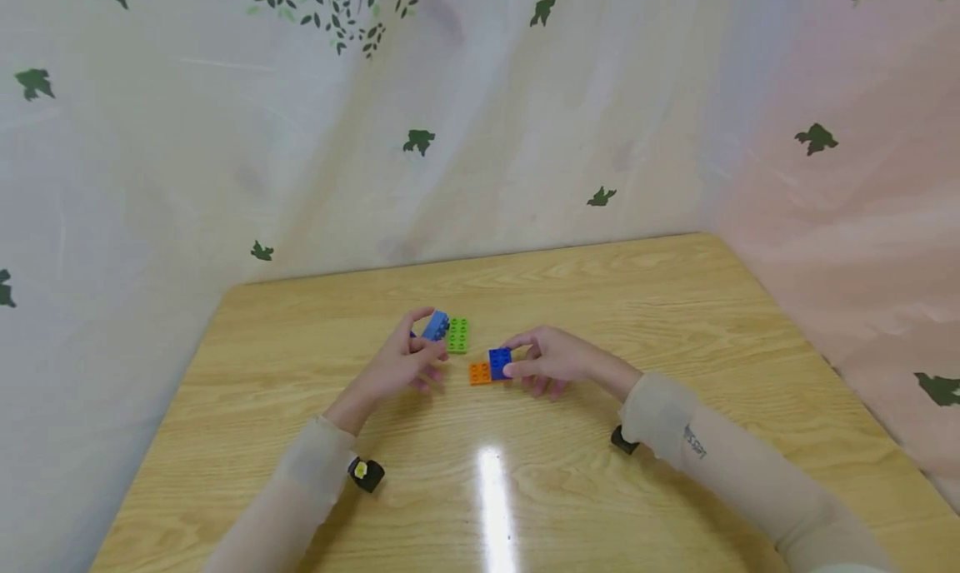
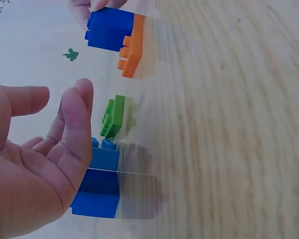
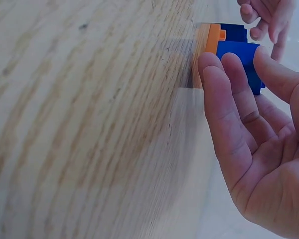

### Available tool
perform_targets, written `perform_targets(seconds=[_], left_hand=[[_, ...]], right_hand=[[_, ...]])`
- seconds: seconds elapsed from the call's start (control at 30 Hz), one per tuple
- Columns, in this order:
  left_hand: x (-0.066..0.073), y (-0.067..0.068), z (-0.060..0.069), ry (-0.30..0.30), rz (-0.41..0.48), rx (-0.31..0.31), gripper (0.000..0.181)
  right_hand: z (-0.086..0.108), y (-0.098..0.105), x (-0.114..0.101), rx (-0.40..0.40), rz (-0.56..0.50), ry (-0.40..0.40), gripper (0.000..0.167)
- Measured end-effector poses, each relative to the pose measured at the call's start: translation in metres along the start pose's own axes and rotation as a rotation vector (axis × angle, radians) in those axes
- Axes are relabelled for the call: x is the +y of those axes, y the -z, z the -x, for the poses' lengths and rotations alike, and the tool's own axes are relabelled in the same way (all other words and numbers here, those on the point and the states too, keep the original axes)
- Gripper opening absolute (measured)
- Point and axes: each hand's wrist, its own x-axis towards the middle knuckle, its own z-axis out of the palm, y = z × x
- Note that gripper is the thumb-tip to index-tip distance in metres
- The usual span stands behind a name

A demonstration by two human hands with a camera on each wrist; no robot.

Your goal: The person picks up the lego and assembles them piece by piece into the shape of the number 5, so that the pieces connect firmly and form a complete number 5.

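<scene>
An orange plate lies on the table with a dark blue brick on its right part. The right hand pinches this blue brick between thumb and index finger; the right wrist view shows the fingers against its near side. Left of it, a green plate lies beside a lighter blue brick. The left hand is beside the lighter brick, thumb and fingers apart. In the left wrist view, a darker blue brick shows next to the lighter one, partly behind the left hand.
The wooden table reaches back to a pale curtain printed with green leaves, and a pinkish one stands along the right side. Both wrists wear black devices, one at the left sleeve and one at the right.
</scene>
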Motion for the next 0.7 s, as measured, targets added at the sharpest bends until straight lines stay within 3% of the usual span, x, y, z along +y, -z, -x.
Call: perform_targets(seconds=[0.23,0.47,0.7], left_hand=[[-0.011,0.008,-0.002,0.037,-0.024,0.027,0.085],[-0.019,0.014,0.001,0.103,-0.036,0.04,0.088],[-0.023,0.017,0.0,0.096,-0.021,0.027,0.087]], right_hand=[[-0.002,-0.001,0.002,0.002,-0.003,0.0,0.058],[-0.002,-0.002,0.002,0.002,-0.004,0.012,0.058],[0.002,-0.002,-0.001,0.007,0.001,0.005,0.058]])
